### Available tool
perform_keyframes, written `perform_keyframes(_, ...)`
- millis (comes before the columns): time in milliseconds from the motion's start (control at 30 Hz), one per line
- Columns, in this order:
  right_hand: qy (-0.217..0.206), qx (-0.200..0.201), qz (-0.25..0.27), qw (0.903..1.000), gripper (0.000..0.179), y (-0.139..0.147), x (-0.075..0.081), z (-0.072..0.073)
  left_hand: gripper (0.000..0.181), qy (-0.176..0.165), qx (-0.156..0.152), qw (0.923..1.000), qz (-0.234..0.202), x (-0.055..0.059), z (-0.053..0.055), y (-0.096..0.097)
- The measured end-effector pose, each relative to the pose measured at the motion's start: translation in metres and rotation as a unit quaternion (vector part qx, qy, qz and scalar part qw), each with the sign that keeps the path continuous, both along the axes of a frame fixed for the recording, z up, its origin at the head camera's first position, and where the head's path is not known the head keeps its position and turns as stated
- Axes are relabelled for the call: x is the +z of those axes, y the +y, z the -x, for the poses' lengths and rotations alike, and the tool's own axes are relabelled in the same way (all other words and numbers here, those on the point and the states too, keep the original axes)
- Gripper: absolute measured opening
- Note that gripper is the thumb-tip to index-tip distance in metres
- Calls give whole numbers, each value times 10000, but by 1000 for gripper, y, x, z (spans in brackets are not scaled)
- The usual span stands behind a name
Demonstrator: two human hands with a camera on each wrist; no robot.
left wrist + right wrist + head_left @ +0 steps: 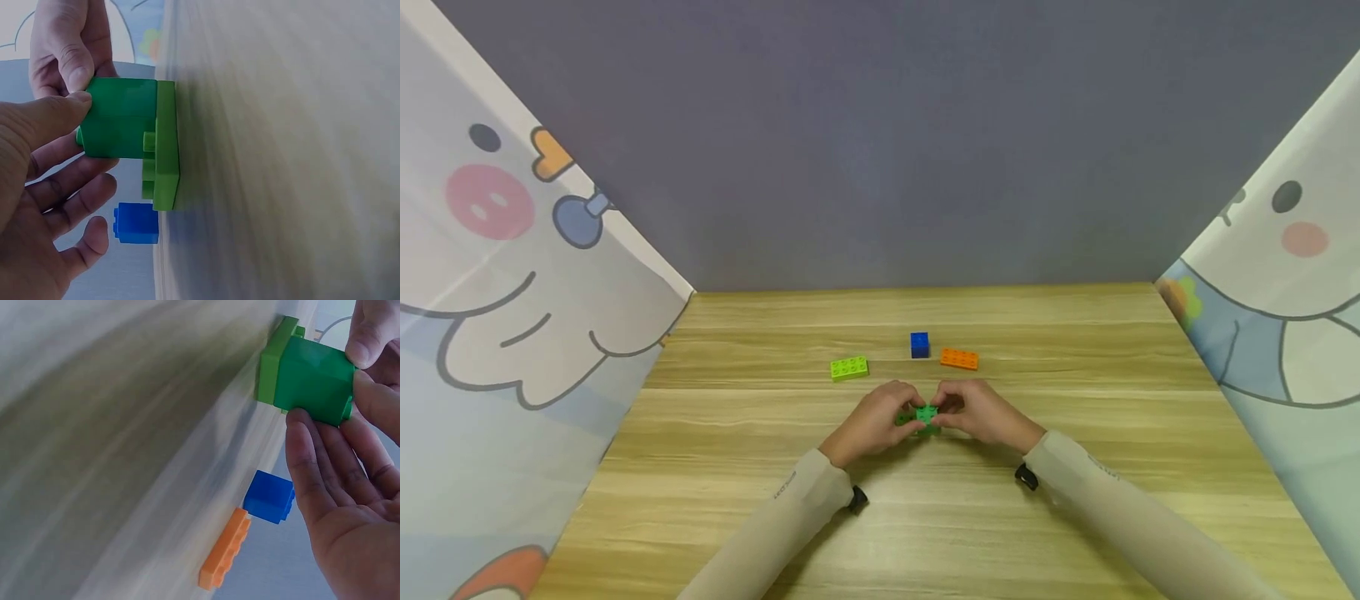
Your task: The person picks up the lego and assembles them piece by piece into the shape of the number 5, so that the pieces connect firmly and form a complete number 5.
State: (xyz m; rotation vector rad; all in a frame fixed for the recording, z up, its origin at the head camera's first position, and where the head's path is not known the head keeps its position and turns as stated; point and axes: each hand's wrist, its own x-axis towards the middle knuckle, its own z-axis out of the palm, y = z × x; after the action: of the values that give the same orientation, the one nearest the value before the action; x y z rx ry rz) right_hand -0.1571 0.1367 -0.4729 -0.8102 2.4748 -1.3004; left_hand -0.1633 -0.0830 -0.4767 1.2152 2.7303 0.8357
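A dark green toy brick [927,416] stands on one end of a flat green brick [166,150], which lies on the table with some studs uncovered on the left. My left hand [872,421] pinches the dark green brick between thumb and fingers from the left; its outer fingers are loosely bent in the left wrist view. From the right, my right hand [985,413] grips the same brick, thumb near and fingers on the far side. Both thumbs sit close together at the brick's upper edge. The fingers hide parts of the brick in the head view.
Beyond the hands lie a lime-green flat brick [849,368] to the left, a blue brick [920,345] in the middle and an orange flat brick [959,359] to the right. A grey wall [880,150] borders the wooden table [737,417] at the back, with printed cloth at both sides.
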Motion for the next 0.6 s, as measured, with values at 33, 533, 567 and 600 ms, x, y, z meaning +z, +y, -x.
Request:
perform_keyframes(33,-15,-3,-30,10000,11,0,0,0,21,68,-24,10000,2,-1,0,0)
perform_keyframes(533,-147,-52,16,9999,10,2,0,-1,21,52,-27,10000,41,-2,2,1)
perform_keyframes(567,-147,-56,34,9999,10,1,1,-1,21,44,-30,10000,59,-2,2,1)
perform_keyframes(600,-144,-55,39,9999,10,1,0,-1,21,44,-38,10000,71,-1,2,1)
